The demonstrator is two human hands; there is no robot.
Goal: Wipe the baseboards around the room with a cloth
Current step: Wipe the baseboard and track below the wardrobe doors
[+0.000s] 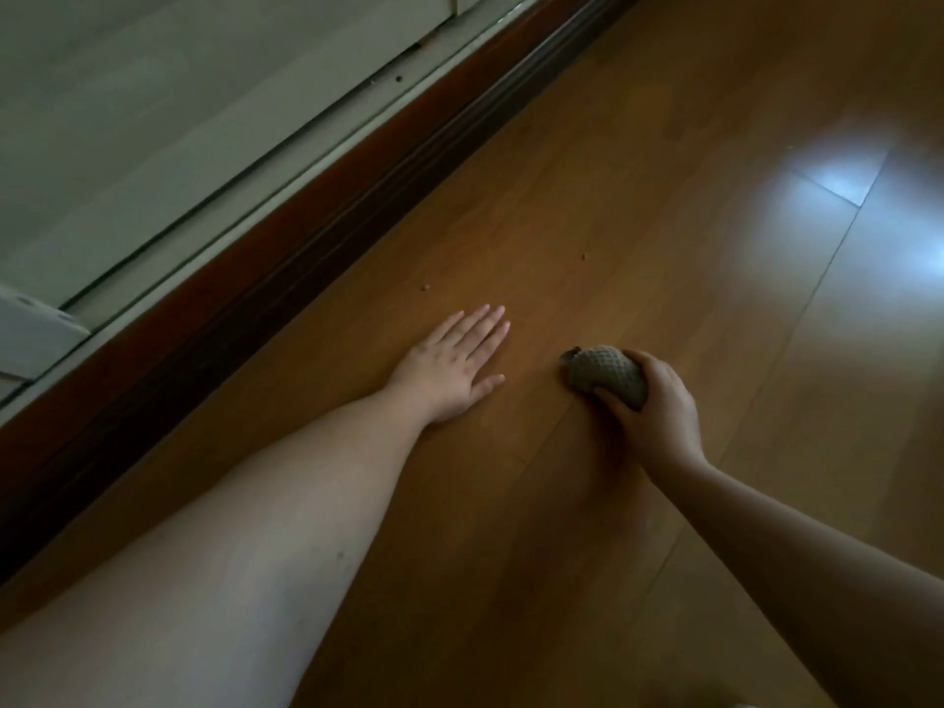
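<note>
The dark baseboard (316, 217) runs along the wall, far left. The left hand (449, 365) lies flat on the floor (664, 222), nearer it. The right hand (649, 406) squeezes the balled cloth (605, 373), farther away.

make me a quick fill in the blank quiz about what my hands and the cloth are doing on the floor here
1. The cloth is bunched in the ____ hand's grip.
2. The left hand lies ____ on the wooden floor, fingers straight.
3. The dark baseboard runs on the ____ hand's side.

Missing words: right; flat; left
</note>
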